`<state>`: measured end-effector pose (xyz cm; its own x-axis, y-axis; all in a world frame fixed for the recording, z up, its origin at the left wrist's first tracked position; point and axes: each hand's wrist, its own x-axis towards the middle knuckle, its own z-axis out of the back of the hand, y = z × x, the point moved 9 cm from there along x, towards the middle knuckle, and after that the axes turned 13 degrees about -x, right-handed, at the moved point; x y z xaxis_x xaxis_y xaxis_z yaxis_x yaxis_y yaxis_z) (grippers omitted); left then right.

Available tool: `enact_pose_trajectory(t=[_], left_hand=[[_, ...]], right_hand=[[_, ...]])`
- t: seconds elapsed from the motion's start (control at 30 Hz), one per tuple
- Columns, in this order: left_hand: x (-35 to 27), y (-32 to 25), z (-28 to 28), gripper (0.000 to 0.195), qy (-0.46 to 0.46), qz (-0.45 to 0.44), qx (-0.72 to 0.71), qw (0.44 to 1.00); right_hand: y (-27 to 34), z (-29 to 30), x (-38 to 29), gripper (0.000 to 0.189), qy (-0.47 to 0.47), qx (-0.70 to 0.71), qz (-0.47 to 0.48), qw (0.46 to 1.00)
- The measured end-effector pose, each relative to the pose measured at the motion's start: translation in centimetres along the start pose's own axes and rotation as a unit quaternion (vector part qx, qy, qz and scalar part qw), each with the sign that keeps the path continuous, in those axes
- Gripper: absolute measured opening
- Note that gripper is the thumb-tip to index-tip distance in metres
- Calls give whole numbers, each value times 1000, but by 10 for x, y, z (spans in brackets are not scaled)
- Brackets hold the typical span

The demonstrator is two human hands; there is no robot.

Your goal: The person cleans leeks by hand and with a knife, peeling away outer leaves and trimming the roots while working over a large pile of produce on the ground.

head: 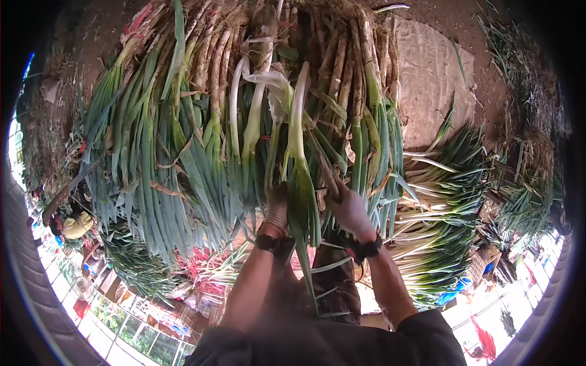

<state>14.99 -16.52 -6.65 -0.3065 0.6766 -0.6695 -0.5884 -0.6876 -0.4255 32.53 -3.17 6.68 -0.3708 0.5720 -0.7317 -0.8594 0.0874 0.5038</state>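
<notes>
A wide heap of long green onions [151, 151] lies before me, its soil-stained white shafts and roots at the far side and its leaves towards me. My left hand [276, 212], in a pale glove, reaches among the leaves below one stalk [274, 155]; its fingers are hidden. Between my hands a cleaner, pale-shafted green onion [297, 119] lies on top, leaves hanging towards me. A loose, whitish peeled skin [274, 87] sits beside its shaft. My right hand [350, 212], also gloved, is closed around a thin brownish stalk or strip [322, 162] that slants up to the left.
Pale, cleaned green onions [425, 228] are piled at right, beside a flat brown sheet [428, 78] on the earthen floor. More onions [132, 256] and red strands [206, 270] lie at lower left. At far left is another person [75, 225]. A crate [485, 261] stands at right.
</notes>
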Motion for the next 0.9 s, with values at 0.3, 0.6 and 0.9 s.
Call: enact_pose_trajectory(t=[0.3,0.6,0.9], left_hand=[[-53,-82,57,63,-226,-115,-493,832],[-25,-74,35,51,27,53,-484,873],[-47,-62,64,35,45,6,-488,871]], right_hand=[[-20,9,-2,55,-55,63,-31,996],[12,17,38,58,-34,17,57,998],[1,29,11,57,-55,51,-3,997]])
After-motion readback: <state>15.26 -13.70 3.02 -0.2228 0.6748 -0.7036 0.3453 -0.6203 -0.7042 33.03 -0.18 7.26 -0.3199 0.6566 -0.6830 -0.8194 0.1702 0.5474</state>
